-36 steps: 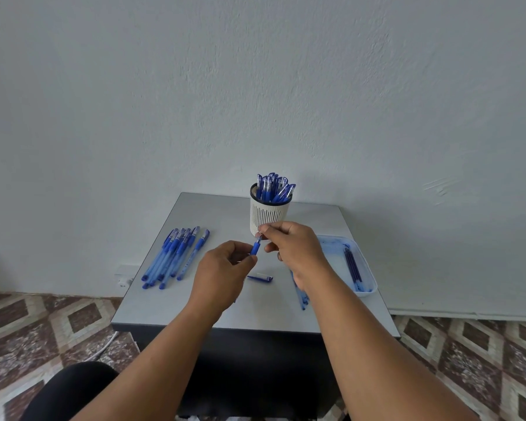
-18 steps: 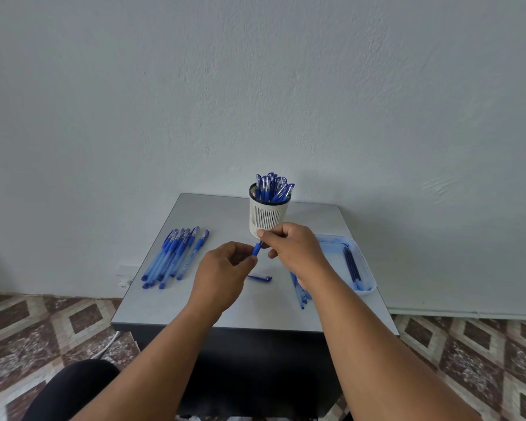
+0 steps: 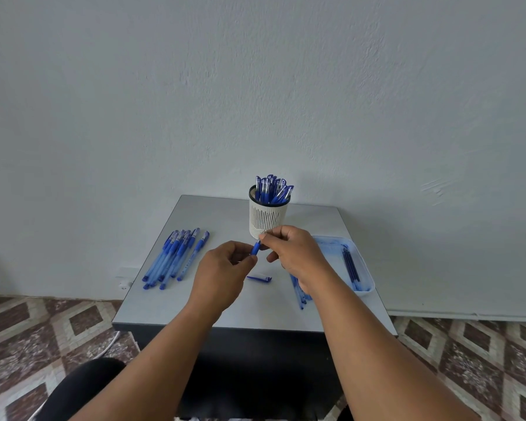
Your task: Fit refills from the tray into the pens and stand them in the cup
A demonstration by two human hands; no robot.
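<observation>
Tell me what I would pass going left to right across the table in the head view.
Row of pens → left hand → pen cap lying on the table → right hand → tray holding refills.

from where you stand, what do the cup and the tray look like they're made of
Cup: looks like white moulded plastic, matt, with slotted walls and a dark rim. Tray: probably thin translucent plastic, pale blue, slightly glossy; the refills inside show through its wall.
</observation>
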